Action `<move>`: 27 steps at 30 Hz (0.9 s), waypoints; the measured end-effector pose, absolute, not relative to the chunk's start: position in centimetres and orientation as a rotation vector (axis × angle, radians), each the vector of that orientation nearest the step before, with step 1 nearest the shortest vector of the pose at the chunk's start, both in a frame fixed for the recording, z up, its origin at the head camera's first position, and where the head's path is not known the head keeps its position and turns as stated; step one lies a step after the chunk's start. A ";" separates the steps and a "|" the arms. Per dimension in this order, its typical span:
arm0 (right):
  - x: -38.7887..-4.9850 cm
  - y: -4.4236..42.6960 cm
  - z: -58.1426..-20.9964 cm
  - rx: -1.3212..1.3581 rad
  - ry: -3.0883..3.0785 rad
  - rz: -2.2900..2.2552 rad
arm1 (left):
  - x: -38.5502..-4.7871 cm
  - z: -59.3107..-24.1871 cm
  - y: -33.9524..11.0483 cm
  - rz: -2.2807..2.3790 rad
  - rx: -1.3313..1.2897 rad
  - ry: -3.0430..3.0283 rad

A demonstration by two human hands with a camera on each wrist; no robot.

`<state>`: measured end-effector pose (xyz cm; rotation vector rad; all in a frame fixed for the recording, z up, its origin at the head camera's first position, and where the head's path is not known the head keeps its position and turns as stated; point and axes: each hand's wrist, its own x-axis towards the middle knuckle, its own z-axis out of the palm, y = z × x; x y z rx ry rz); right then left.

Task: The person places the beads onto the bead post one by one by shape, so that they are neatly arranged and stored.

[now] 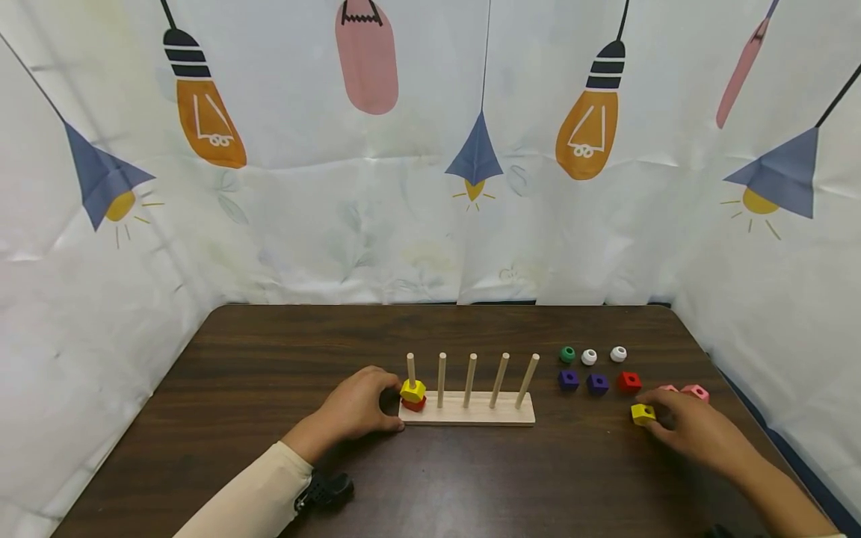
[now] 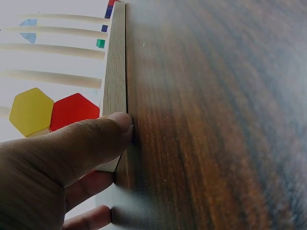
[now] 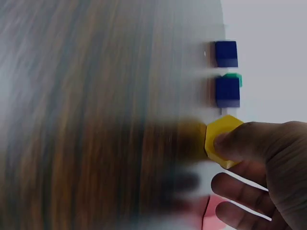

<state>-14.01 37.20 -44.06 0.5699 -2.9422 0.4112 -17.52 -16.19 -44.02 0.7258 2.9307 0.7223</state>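
Observation:
A wooden peg stand (image 1: 466,409) with several upright pegs stands mid-table. Its leftmost peg carries a red hexagonal bead (image 1: 413,404) with a yellow hexagonal bead (image 1: 412,390) above it. My left hand (image 1: 359,406) grips the stand's left end, the thumb (image 2: 103,134) lying on the front edge of the base. Out on the right, my right hand (image 1: 699,426) pinches another yellow hexagonal bead (image 3: 221,139) between thumb and fingers. Pink beads (image 1: 695,392) lie just behind that hand and are partly hidden by it.
Left of the pink beads sit a red bead (image 1: 629,382) and two purple cube beads, one (image 1: 568,380) beside the other (image 1: 597,384). Behind them are a green bead (image 1: 567,354) and two white beads (image 1: 603,355). A printed curtain (image 1: 403,224) hangs past the table's far edge.

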 end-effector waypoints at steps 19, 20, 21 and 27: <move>-15.2 30.1 -43.1 0.690 -2.805 0.646 | -17.5 -44.0 -16.1 0.711 0.737 2.931; -15.3 29.8 -42.8 0.705 -2.789 0.658 | -17.5 -44.0 -16.1 0.708 0.740 2.934; -15.4 29.4 -42.6 0.715 -2.773 0.671 | -17.5 -44.0 -16.1 0.706 0.742 2.936; -15.9 27.1 -40.6 0.723 -2.741 0.785 | -17.5 -44.0 -16.1 0.709 0.747 2.946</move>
